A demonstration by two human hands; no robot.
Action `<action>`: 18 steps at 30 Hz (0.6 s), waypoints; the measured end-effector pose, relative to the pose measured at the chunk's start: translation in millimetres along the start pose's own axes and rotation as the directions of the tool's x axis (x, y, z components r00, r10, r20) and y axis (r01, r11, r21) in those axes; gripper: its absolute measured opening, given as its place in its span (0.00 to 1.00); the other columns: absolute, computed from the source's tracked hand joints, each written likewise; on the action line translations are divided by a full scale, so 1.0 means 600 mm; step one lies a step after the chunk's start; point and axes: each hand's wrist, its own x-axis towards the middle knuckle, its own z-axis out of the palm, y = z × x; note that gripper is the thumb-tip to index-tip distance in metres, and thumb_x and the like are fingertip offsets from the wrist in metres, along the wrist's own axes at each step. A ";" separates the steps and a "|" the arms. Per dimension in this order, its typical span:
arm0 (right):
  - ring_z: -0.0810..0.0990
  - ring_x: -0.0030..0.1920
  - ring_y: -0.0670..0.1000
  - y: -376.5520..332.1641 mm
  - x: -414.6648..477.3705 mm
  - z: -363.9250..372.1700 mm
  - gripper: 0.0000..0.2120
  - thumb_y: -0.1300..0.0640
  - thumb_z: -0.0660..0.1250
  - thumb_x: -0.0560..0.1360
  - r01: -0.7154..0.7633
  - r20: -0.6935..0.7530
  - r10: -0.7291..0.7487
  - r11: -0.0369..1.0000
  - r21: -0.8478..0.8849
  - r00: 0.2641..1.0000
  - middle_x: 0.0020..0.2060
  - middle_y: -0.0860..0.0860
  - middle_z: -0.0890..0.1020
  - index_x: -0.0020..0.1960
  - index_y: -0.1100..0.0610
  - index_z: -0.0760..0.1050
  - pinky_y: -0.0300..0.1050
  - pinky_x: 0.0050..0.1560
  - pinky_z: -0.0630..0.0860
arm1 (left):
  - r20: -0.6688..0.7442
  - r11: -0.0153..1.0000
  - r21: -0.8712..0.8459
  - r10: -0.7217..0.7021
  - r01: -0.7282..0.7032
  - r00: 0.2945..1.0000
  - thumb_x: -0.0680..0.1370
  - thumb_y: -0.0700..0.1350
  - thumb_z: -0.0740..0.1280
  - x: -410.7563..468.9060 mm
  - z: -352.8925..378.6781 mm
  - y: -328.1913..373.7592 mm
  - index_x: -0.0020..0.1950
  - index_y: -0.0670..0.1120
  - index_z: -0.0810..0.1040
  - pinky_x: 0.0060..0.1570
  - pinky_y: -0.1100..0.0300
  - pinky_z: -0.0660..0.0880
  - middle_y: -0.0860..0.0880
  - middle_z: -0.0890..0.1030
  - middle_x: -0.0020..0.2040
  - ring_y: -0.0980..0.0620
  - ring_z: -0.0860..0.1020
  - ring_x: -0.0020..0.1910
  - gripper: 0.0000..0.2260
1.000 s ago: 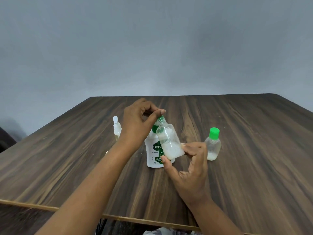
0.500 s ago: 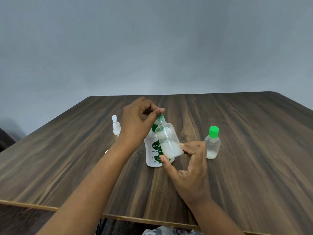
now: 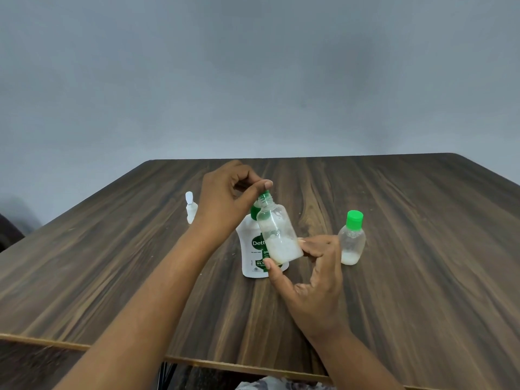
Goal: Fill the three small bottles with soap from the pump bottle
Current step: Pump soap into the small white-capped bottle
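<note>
The right hand (image 3: 315,277) has its grip on the bottom of a small clear bottle (image 3: 277,235), thumb on the near side and fingertips on the far side, pinching it just above the tabletop (image 3: 422,277). The bottle is uncapped, roughly a third full of white soap, and it leans. Its long axis runs from the base at the grip up and to the left, so the mouth sits right at the green spout (image 3: 264,196) of the pump bottle (image 3: 251,249). I can't tell whether mouth and spout actually touch.

The left hand (image 3: 228,198) is curled over the pump head, thumb stretched toward the spout; the head itself is hidden under the fingers. The pump bottle stands upright directly behind the held one.

This looks like mid-fill to me. A press will only land soap inside if the mouth is lined up under the spout, and the left hand is the one placed to press.

Off to the right, apart from both hands, stands a green-capped bottle (image 3: 351,240) with a little soap at the bottom. Beyond the left wrist is a third bottle (image 3: 191,211) with its white cap flipped up; I can't make out its fill.
</note>
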 end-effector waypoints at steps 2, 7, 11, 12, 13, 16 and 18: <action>0.71 0.47 0.43 0.001 -0.001 0.001 0.20 0.50 0.72 0.69 0.000 -0.006 0.000 1.000 0.005 1.000 0.47 0.49 0.70 0.52 0.57 0.67 0.31 0.47 0.71 | -0.003 1.000 -0.012 -0.004 0.004 1.000 0.72 0.42 0.72 -0.001 0.001 0.001 0.35 0.44 0.79 0.36 0.72 0.70 0.47 0.79 0.36 0.60 0.76 0.36 0.07; 0.71 0.47 0.42 0.002 -0.001 0.001 0.20 0.50 0.72 0.69 -0.006 -0.013 0.006 1.000 0.000 1.000 0.47 0.48 0.70 0.52 0.56 0.67 0.30 0.47 0.71 | 0.012 0.998 0.058 0.039 -0.039 0.999 0.72 0.43 0.72 0.005 -0.003 0.010 0.34 0.45 0.79 0.37 0.72 0.69 0.51 0.78 0.34 0.60 0.75 0.36 0.07; 0.71 0.48 0.42 0.001 0.001 0.000 0.20 0.42 0.68 0.74 -0.028 -0.008 0.028 1.000 0.005 1.000 0.48 0.48 0.69 0.53 0.56 0.67 0.32 0.46 0.72 | 0.063 0.993 0.101 0.051 -0.057 0.997 0.71 0.43 0.73 0.018 -0.010 0.012 0.35 0.42 0.80 0.37 0.72 0.70 0.49 0.78 0.35 0.56 0.76 0.37 0.08; 0.71 0.48 0.42 0.001 0.001 0.000 0.20 0.42 0.68 0.74 -0.026 -0.008 0.026 1.000 0.001 1.000 0.48 0.48 0.69 0.53 0.56 0.67 0.32 0.46 0.72 | 0.069 0.994 0.100 0.047 -0.053 0.997 0.71 0.43 0.73 0.018 -0.010 0.010 0.35 0.41 0.80 0.37 0.71 0.70 0.48 0.79 0.35 0.55 0.76 0.37 0.07; 0.71 0.48 0.42 0.001 0.001 0.000 0.20 0.44 0.69 0.73 -0.022 -0.008 0.022 1.000 -0.005 1.000 0.48 0.48 0.69 0.53 0.56 0.67 0.32 0.47 0.72 | 0.068 0.994 0.095 0.042 -0.049 0.997 0.71 0.43 0.73 0.017 -0.009 0.009 0.35 0.42 0.80 0.37 0.70 0.71 0.48 0.79 0.36 0.54 0.76 0.38 0.07; 0.71 0.47 0.44 0.001 0.000 0.000 0.20 0.49 0.72 0.69 -0.009 -0.011 0.009 1.000 -0.009 1.000 0.47 0.49 0.70 0.52 0.56 0.67 0.32 0.46 0.71 | 0.049 0.997 0.065 0.026 -0.029 0.998 0.72 0.43 0.73 0.008 -0.005 0.005 0.35 0.43 0.80 0.37 0.70 0.71 0.49 0.79 0.35 0.57 0.76 0.37 0.07; 0.71 0.46 0.44 0.002 0.000 -0.001 0.20 0.50 0.72 0.69 -0.003 -0.011 0.003 1.000 -0.002 1.000 0.47 0.49 0.70 0.52 0.57 0.67 0.31 0.47 0.71 | 0.035 0.999 0.044 0.014 -0.015 0.999 0.72 0.43 0.73 0.005 -0.003 0.002 0.35 0.43 0.80 0.37 0.71 0.70 0.50 0.78 0.35 0.60 0.76 0.36 0.07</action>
